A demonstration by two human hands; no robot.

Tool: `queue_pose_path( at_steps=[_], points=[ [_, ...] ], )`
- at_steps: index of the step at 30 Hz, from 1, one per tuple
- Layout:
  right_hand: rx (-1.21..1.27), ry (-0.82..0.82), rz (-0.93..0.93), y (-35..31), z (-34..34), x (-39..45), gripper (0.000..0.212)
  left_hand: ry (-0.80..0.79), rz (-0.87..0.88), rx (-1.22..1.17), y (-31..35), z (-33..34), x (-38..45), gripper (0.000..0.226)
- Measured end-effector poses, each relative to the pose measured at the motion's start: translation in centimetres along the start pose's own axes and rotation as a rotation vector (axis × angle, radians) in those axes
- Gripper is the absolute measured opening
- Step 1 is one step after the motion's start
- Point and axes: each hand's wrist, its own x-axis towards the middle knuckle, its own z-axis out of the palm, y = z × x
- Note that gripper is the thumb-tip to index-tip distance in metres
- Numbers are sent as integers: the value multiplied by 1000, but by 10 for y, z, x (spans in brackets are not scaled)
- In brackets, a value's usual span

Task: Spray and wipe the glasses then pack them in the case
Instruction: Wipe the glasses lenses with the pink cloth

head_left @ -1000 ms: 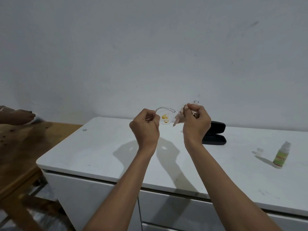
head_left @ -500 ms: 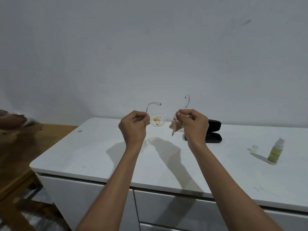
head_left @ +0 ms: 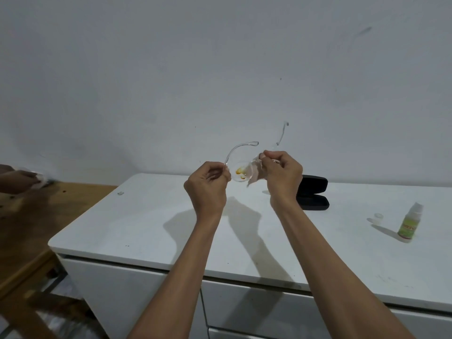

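Observation:
Clear-framed glasses [head_left: 241,173] hang in the air above the white cabinet top [head_left: 151,223], temples open and pointing up. My left hand [head_left: 208,185] pinches the left end of the frame. My right hand [head_left: 281,174] presses a small pale cloth [head_left: 254,173] against the right lens, which the cloth and fingers hide. The left lens shows orange smudges. A black glasses case [head_left: 314,194] lies open on the cabinet behind my right wrist. A small spray bottle [head_left: 409,225] with a green label stands at the right, its clear cap [head_left: 378,216] beside it.
A wooden table [head_left: 36,216] adjoins the cabinet on the left, where another person's hand [head_left: 17,178] rests with a cloth. A grey wall rises behind. Cabinet drawers sit below the front edge. A tiny clear object [head_left: 120,193] lies near the cabinet's back left.
The glasses have tilted so both temples point upward. My right hand with the cloth has shifted along the right lens toward the left one.

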Motion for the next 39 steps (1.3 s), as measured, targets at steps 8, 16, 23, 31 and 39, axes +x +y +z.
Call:
queue_pose_path(
  at_steps=[8,16,23,31,39],
  points=[
    [-164,-323,50,-8,-39,12,7,-59,-61,63,-5,-22,13,15],
    [21,191,-129,-4,-3,-9,6,-54,-7,43,8,-7,0,19],
    [241,130,84,-7,9,1,15,-27,65,35,12,9,-6,17],
    [26,-361,169,-2,-31,12,9,-43,30,106,4,-8,8,34],
    [24,-169,78,3,-34,0,6,-102,-1,129,-1,-19,12,19]
  ],
)
